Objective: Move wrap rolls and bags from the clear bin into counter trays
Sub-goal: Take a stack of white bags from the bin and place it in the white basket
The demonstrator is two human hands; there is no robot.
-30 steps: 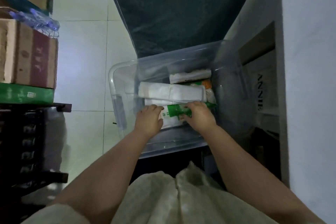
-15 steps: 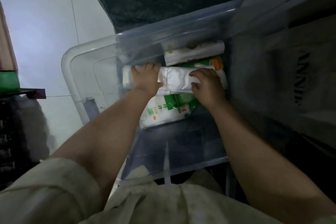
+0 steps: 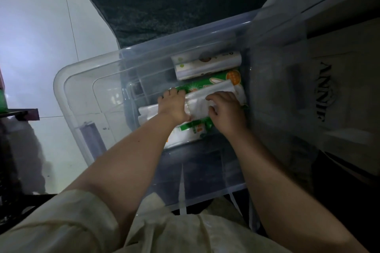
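Observation:
A clear plastic bin (image 3: 61,80) stands on the floor below me, holding several packs. A long white roll of bags (image 3: 211,93) lies across the middle. My left hand (image 3: 174,104) grips its left part and my right hand (image 3: 224,111) curls over its right part. Under it lies a green pack with an orange spot (image 3: 233,77), and a green and white pack (image 3: 193,129) lies nearer me. A white patterned wrap roll (image 3: 207,65) rests against the bin's far wall. No counter trays are in view.
A dark green mat (image 3: 174,0) lies on the pale tiled floor (image 3: 30,37) beyond the bin. A cabinet or box with lettering (image 3: 324,92) stands close on the right. A dark shelf edge (image 3: 18,112) juts in at the left.
Both hands moved from the near green pack up onto the long white roll. Its right end has since lifted and tilted. The camera came closer over the bin.

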